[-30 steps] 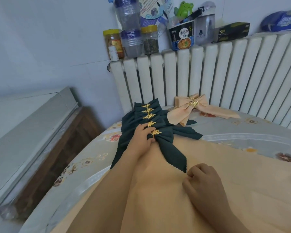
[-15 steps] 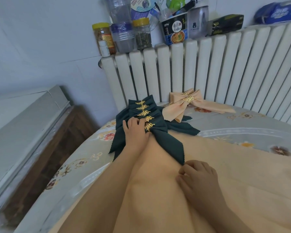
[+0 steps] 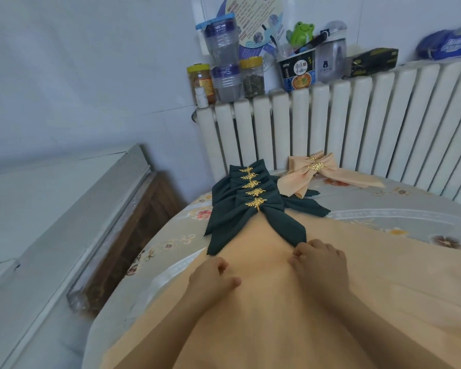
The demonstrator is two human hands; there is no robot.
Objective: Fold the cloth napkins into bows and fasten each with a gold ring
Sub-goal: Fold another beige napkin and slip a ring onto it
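A flat peach cloth (image 3: 290, 302) lies spread over the near part of a round table (image 3: 171, 251) covered with a grey flowered tablecloth. Both hands rest on this cloth near its far edge. The left hand (image 3: 210, 278) lies knuckles up with its fingers curled under and its thumb pointing right; whether it pinches the fabric cannot be told. The right hand (image 3: 321, 265) sits just beside it, fingers bent, their tips right at the tail end of the nearest green bow (image 3: 261, 209); whether they pinch the tail or the peach cloth beneath cannot be told. That bow is the front one of a row of five dark green bows (image 3: 250, 187) overlapping one another toward the far edge of the table, each cinched at its middle by a gold leaf ring (image 3: 256, 202). The long green tails fan out toward the near side, the front ones lying on the peach cloth. To the right of the row, near the far edge, lie two peach bows (image 3: 314, 169), also fastened with gold rings, their tails trailing right. Behind the table stands a white radiator (image 3: 343, 129), its top crowded with jars (image 3: 252, 77), stacked plastic containers (image 3: 221, 46), a noodle cup (image 3: 298, 73) and a green frog toy (image 3: 302, 31). A grey cabinet (image 3: 51, 209) stands to the left.
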